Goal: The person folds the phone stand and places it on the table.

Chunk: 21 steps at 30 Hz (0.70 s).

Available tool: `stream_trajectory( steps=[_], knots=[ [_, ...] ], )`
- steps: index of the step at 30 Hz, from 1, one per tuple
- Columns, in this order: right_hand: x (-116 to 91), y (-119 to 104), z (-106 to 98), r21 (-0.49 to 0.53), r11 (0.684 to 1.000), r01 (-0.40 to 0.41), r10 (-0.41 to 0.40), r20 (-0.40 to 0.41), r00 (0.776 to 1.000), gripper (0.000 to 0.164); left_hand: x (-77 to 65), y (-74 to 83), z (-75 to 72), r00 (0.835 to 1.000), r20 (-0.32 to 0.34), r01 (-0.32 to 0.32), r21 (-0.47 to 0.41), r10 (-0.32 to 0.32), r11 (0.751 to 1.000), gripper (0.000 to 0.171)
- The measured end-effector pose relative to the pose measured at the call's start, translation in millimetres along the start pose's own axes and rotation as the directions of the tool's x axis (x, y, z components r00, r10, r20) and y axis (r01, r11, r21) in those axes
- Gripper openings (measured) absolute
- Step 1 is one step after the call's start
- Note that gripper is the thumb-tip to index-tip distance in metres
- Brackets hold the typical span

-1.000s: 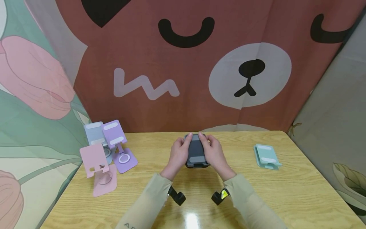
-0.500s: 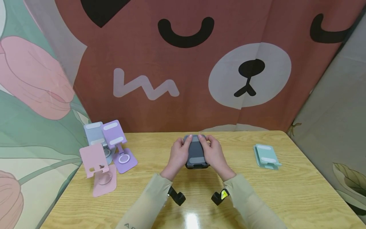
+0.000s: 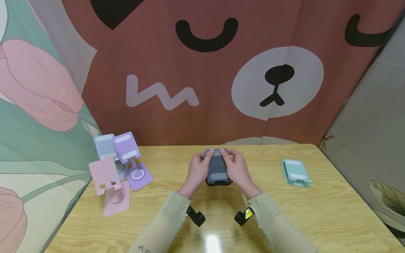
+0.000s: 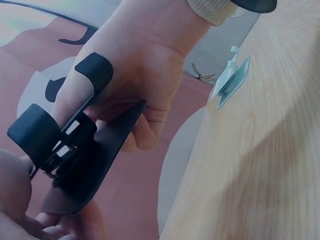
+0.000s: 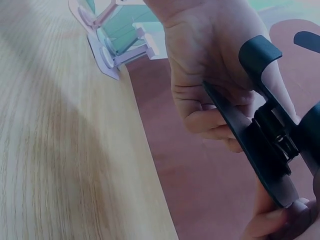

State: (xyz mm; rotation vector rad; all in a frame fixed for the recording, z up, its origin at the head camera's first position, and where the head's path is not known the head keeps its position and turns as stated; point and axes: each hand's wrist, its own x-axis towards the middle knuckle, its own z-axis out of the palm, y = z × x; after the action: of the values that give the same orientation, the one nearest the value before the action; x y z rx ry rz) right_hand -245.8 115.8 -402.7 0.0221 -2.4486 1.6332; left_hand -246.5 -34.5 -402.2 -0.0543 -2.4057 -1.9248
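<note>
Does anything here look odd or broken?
No damage shows, even on the held dark stand. One mild oddity: the green stand sits folded, alone at right, while the pink stand, purple stand and blue stand are open at left.

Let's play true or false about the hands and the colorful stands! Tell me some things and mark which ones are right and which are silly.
1. The left hand and the right hand hold the dark gray stand. True.
2. The pink stand, purple stand and blue stand are close together on the left of the table. True.
3. The pink stand is folded flat. False: it is opened up.
4. The green stand is on the right of the table. True.
5. The green stand touches the purple stand. False: they are far apart.
6. The left hand is empty. False: it grips the dark gray stand.
</note>
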Motion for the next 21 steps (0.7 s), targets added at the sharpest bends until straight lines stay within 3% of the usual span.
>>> stream_trajectory(
  steps=[9,21],
  knots=[
    [3,6,-6,0.008,1.000,-0.029,0.029,-0.016,0.999,0.045,3.8,1.0,-5.1,0.996,0.011,0.085,-0.053,-0.085,0.995,0.066],
    [10,17,-23,0.019,0.996,-0.091,0.091,-0.011,0.996,0.048,2.6,4.0,-23.6,0.998,-0.033,0.061,-0.036,-0.062,0.997,0.052]
  ],
)
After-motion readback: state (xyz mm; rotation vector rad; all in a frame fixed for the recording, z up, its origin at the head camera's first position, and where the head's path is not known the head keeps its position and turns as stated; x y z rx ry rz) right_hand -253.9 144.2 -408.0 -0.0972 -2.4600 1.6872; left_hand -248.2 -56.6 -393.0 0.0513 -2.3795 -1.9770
